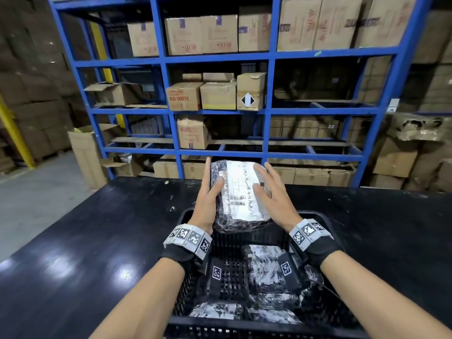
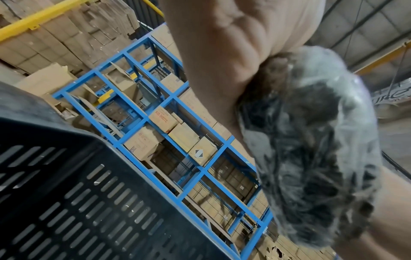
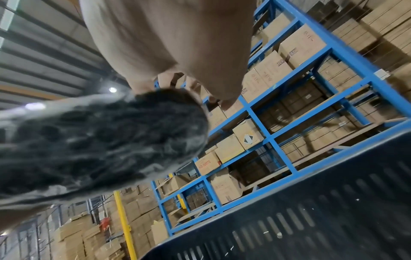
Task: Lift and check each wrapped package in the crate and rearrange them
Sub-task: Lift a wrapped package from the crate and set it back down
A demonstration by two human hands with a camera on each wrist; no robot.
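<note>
I hold a wrapped package (image 1: 238, 192) upright above the far end of the black slotted crate (image 1: 184, 217). It is dark, wound in clear film, with a white barcode label facing me. My left hand (image 1: 210, 192) grips its left edge with the thumb on the label. My right hand (image 1: 266, 189) grips its right edge, thumb on the front and fingers spread. The left wrist view shows the package (image 2: 311, 140) against my left palm, and the right wrist view shows the package (image 3: 100, 140) beside my right palm. Several more wrapped packages (image 1: 266, 270) lie in the crate.
The crate stands on a black table (image 1: 97, 228) near its front edge. Behind the table rises blue shelving (image 1: 220, 59) full of cardboard boxes. An open carton (image 1: 85, 152) stands on the floor at the left. The crate wall (image 2: 66, 193) is close under my left wrist.
</note>
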